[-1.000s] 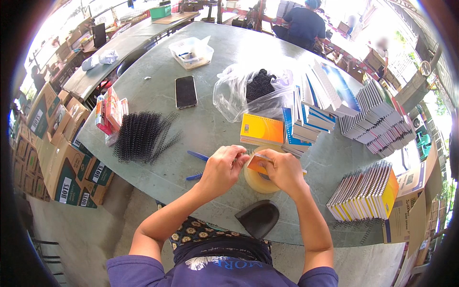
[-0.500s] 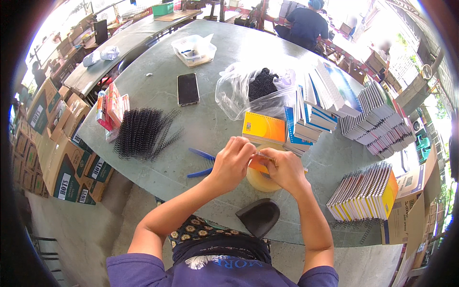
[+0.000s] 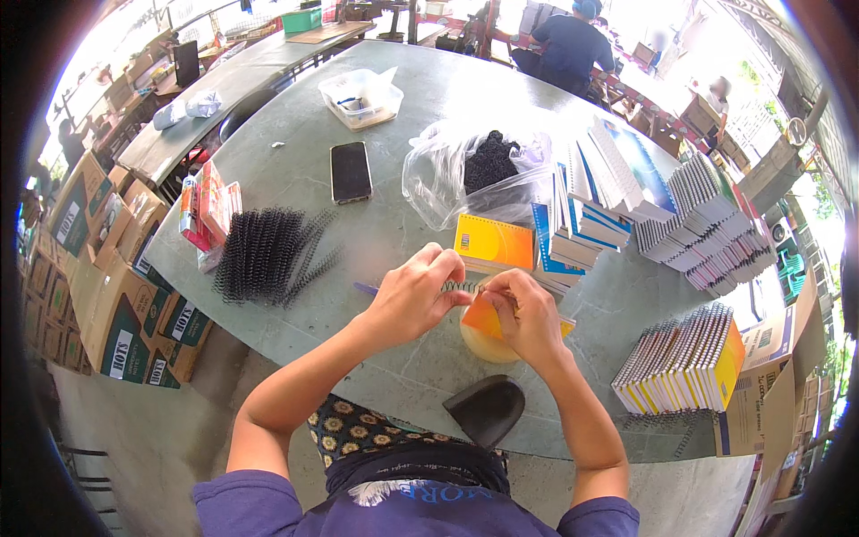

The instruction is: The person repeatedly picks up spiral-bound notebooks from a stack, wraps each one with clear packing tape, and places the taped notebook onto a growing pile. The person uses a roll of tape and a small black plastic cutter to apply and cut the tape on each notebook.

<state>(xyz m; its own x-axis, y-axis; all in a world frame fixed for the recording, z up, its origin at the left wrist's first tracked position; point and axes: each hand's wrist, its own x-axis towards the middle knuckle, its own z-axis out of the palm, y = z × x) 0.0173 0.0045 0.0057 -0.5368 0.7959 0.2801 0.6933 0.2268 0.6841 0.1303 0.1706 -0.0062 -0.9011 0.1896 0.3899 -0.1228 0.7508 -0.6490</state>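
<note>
Between my two hands stretches a dark spiral binding coil (image 3: 459, 286), and my left hand (image 3: 413, 294) pinches its left end. My right hand (image 3: 526, 313) grips a small orange-yellow notebook (image 3: 481, 317) by its upper edge, where the coil meets it. My right fingers hide how far the coil runs into the edge. Under the notebook lies a round, pale yellow roll (image 3: 483, 347), seemingly of tape. Blue-handled pliers (image 3: 364, 289) are mostly covered by my left hand and wrist. Just beyond my hands sits a stack of yellow-covered notebooks (image 3: 494, 240).
Loose black coils (image 3: 255, 255) lie at left, near a phone (image 3: 351, 172) and a plastic tub (image 3: 361, 98). A clear bag (image 3: 434, 179) holds black material. Bound notebooks (image 3: 680, 362) and taller stacks (image 3: 702, 224) stand at right. A black curved pad (image 3: 486, 410) lies at the near edge.
My left hand has moved left and away from my right, exposing the coil between them. It now covers most of the pliers. My right hand stays at the notebook's edge.
</note>
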